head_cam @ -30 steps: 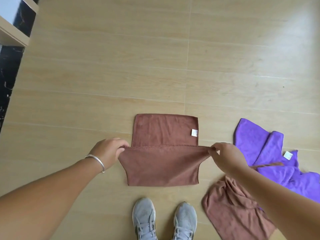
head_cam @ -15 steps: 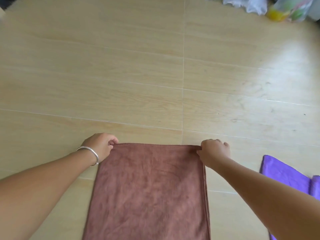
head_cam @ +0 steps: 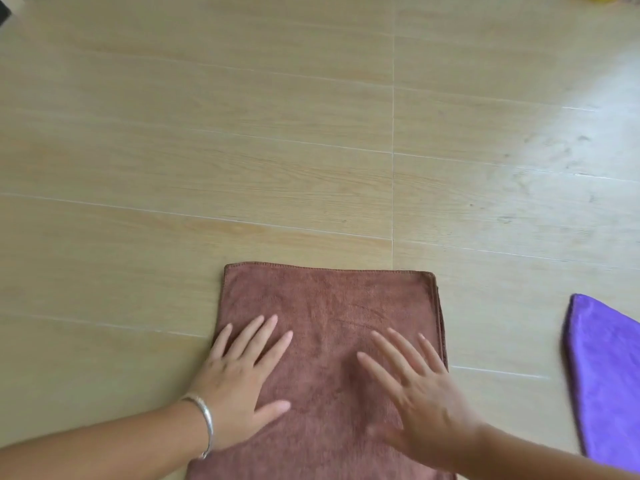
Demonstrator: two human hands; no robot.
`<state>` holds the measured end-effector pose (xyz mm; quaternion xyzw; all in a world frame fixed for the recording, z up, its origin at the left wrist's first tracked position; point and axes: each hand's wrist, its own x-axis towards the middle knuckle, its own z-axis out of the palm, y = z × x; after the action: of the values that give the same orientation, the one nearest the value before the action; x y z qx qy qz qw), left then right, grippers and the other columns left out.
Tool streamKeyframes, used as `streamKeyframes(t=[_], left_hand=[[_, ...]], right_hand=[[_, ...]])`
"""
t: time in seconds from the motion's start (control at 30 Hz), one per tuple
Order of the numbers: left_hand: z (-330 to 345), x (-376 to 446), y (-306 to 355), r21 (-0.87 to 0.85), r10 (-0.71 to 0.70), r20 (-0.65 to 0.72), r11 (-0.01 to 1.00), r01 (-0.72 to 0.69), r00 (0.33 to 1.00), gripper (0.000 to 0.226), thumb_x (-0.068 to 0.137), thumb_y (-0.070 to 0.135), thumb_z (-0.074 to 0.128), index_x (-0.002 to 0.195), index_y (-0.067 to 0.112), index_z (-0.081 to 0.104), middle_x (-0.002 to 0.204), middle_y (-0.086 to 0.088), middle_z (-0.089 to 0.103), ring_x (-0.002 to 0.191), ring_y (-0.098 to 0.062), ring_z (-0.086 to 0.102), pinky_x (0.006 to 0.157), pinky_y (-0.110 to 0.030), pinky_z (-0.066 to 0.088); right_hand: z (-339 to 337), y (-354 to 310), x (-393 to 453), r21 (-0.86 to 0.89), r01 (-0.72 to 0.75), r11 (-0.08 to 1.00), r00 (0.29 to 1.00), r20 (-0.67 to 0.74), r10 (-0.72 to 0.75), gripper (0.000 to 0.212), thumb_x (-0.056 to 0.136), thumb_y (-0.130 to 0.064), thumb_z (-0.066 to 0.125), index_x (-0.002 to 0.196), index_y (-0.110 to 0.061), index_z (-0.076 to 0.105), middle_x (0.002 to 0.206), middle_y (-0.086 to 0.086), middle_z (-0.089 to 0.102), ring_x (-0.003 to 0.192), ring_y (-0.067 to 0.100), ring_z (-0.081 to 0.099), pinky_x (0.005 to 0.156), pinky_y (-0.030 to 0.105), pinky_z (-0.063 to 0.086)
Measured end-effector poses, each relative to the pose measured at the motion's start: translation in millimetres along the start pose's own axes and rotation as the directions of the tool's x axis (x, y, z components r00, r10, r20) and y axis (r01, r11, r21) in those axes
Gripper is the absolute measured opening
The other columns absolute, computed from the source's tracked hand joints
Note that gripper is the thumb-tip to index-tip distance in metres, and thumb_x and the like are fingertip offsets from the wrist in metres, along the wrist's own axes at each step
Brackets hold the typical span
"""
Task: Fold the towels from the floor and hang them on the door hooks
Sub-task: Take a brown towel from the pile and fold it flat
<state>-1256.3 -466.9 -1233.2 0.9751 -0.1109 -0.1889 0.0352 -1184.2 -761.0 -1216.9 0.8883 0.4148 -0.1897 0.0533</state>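
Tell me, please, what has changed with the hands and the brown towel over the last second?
The near edge of the brown towel was carried forward over the far half, so it is now folded. Both hands let go of the corners; the left hand and right hand now press flat on top with straight fingers. The towel stayed on the floor, with the purple towel to its right.

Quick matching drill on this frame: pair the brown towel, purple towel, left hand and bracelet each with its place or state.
Things:
1. brown towel
2. purple towel
3. left hand
4. bracelet

Places or states:
A. at the right edge of view
B. on the left wrist
C. folded, flat on the floor
D. fingers spread, resting on cloth

Pairs: 1-C, 2-A, 3-D, 4-B
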Motion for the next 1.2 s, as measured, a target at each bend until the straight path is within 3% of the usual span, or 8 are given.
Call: streamKeyframes(t=[0.2,0.33,0.43,0.6,0.73,0.9,1.07,1.2], left_hand=[[10,-15,-3,0.061,0.024,0.108,0.998,-0.03,0.994,0.097,0.068,0.082,0.044,0.147,0.027,0.035,0.155,-0.01,0.028,0.142,-0.028,0.027,0.103,-0.057,0.025],[-1,28,-33,0.094,-0.035,0.11,0.995,0.025,0.993,0.095,0.07,0.089,0.016,0.143,0.044,-0.025,0.155,0.0,-0.031,0.141,-0.018,-0.031,0.114,-0.055,-0.011],[-12,70,-52,0.167,-0.08,0.085,0.984,0.065,0.993,0.093,0.068,0.09,0.01,0.135,0.046,-0.037,0.152,0.002,-0.037,0.139,-0.016,-0.034,0.111,-0.053,-0.02],[-42,110,-68,0.233,-0.204,0.088,0.956,0.179,0.975,0.086,0.081,0.08,0.02,0.146,0.04,-0.02,0.159,0.0,-0.02,0.146,-0.02,-0.016,0.116,-0.053,-0.005],[-32,74,-51,0.125,-0.044,-0.02,0.991,0.046,0.999,0.077,0.086,0.073,0.017,0.148,0.039,-0.013,0.16,-0.002,-0.014,0.148,-0.02,-0.005,0.119,-0.048,0.005],[5,2,-42,0.197,0.239,0.084,0.948,-0.251,0.967,0.08,0.081,0.07,0.041,0.148,0.029,0.032,0.155,-0.012,0.026,0.142,-0.03,0.028,0.108,-0.056,0.032],[10,-14,-57,0.193,0.274,0.024,0.942,-0.273,0.961,0.057,0.09,0.049,0.04,0.142,0.028,0.045,0.15,-0.007,0.039,0.135,-0.026,0.041,0.106,-0.049,0.039],[5,-10,-61,0.186,0.299,-0.042,0.94,-0.287,0.953,0.048,0.09,0.021,0.037,0.133,0.02,0.058,0.141,-0.003,0.051,0.126,-0.023,0.052,0.097,-0.046,0.048]], right_hand=[[17,12,-4,-0.005,0.02,1.0,0.994,0.106,-0.019,0.097,0.065,-0.084,0.049,0.143,-0.026,0.045,0.15,0.01,0.039,0.137,0.032,0.038,0.103,0.056,0.024],[3,34,30,-0.035,-0.026,0.999,0.995,0.095,0.03,0.095,0.074,-0.085,0.037,0.149,-0.028,0.032,0.156,0.01,0.028,0.143,0.032,0.027,0.111,0.06,0.024],[-8,55,65,-0.096,-0.101,0.99,0.994,0.041,0.105,0.096,0.076,-0.088,0.018,0.153,-0.031,0.007,0.162,0.008,0.006,0.148,0.03,0.002,0.117,0.058,0.005],[-23,62,96,-0.105,-0.273,0.956,0.962,-0.03,0.272,0.084,0.087,-0.075,0.013,0.152,-0.027,-0.011,0.161,0.007,-0.01,0.147,0.026,-0.015,0.118,0.054,-0.005],[-17,45,72,0.011,-0.043,0.999,0.994,-0.102,0.044,0.079,0.088,-0.07,0.028,0.153,-0.028,0.014,0.161,0.008,0.01,0.149,0.024,0.004,0.119,0.05,0.01],[26,51,21,-0.039,0.266,0.963,0.963,-0.037,-0.268,0.074,0.086,-0.069,0.043,0.145,-0.025,0.039,0.155,0.012,0.029,0.144,0.028,0.027,0.111,0.051,0.022],[46,62,10,-0.09,0.304,0.948,0.935,-0.162,-0.315,0.05,0.097,-0.051,0.045,0.141,-0.027,0.047,0.152,0.009,0.037,0.14,0.028,0.034,0.109,0.05,0.031],[48,59,11,-0.123,0.286,0.95,0.941,-0.151,-0.303,0.052,0.092,-0.037,0.054,0.142,-0.026,0.045,0.151,0.009,0.039,0.138,0.028,0.039,0.106,0.05,0.032]])
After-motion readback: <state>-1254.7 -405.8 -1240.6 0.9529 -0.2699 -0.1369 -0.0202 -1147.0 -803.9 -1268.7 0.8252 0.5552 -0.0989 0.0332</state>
